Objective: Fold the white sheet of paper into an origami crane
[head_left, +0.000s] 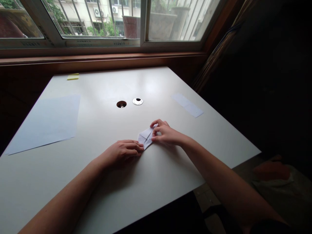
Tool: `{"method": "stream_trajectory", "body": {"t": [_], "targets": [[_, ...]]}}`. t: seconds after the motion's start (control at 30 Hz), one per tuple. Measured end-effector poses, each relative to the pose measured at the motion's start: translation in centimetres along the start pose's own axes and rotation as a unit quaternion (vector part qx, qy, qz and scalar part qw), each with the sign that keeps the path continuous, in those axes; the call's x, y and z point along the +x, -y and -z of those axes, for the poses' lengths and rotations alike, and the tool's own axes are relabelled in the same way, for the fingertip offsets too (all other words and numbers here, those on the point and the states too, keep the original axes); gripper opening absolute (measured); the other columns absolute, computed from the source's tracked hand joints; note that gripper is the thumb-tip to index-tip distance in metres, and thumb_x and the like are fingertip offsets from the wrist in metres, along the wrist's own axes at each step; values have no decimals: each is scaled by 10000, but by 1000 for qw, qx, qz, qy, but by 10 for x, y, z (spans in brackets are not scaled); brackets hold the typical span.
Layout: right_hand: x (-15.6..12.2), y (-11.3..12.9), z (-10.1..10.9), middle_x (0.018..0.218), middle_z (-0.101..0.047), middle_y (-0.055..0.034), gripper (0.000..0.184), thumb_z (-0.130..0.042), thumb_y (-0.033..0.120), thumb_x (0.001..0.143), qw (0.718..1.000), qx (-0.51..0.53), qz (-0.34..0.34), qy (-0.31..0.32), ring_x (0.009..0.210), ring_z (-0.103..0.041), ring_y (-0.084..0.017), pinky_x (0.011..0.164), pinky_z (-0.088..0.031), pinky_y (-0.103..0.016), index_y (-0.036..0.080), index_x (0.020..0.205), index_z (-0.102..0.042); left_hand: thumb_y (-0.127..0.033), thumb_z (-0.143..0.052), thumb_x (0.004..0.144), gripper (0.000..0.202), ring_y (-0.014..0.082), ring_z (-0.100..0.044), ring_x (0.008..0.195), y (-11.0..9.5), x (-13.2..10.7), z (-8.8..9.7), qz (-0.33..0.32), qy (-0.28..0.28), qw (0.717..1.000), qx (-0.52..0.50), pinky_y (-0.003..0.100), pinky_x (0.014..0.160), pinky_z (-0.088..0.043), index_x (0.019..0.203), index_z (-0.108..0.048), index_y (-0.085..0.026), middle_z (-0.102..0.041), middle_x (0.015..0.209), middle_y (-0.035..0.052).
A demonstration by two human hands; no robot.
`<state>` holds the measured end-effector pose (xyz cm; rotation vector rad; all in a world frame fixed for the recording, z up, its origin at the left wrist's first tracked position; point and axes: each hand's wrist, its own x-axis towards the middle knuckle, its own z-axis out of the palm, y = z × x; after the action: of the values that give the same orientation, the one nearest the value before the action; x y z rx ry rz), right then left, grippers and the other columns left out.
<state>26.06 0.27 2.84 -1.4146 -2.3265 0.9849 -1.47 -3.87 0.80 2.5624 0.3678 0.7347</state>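
A small piece of folded white paper (146,135) lies on the white table (102,123), with crease lines and overlapping flaps meeting near its middle. My left hand (125,149) rests at its lower left edge, the fingers together and their tips pressing on the paper. From the other side, my right hand (164,132) grips the paper's right part between thumb and fingers, with the index finger bent over its upper edge. The paper's right end is hidden under my right hand.
Large white sheets (48,120) lie at the table's left. A paper strip (187,104) lies at the right. A yellow sticky-note pad (73,76) sits at the back left corner. Mid-table are a round cable hole (121,104) and its silver cover (137,101). A window stands behind.
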Motion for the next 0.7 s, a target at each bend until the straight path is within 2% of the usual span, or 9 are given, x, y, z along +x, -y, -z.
{"method": "stream_trajectory", "body": {"t": [0.17,0.47,0.7], "targets": [[6,7,-2,1300,-501,-43,104,-748,266,773,999,-29,-27,-1,1236,-414,-313,1100,-375,-489,222,687,-708,-109,-547,924,245,188,-690,1126,0,0,-2,5,8,1000,12,349,1057,-517,1092,-690,-216,-741,1157,79],[9,8,-5,1294,-474,-55,106,-759,281,747,998,-31,-48,-24,1212,-459,-303,1043,-418,-449,212,694,-699,-165,-516,955,210,194,-679,1101,-3,1,-1,18,22,999,42,331,970,-547,1062,-691,-211,-731,1140,93],[13,-7,-1,1339,-383,-53,263,-819,392,694,998,-2,-45,-39,1135,-520,-250,979,-470,-418,206,791,-660,-179,-478,963,202,180,-675,1006,-7,1,0,46,48,995,75,284,846,-548,988,-675,-215,-700,1182,94]]}}
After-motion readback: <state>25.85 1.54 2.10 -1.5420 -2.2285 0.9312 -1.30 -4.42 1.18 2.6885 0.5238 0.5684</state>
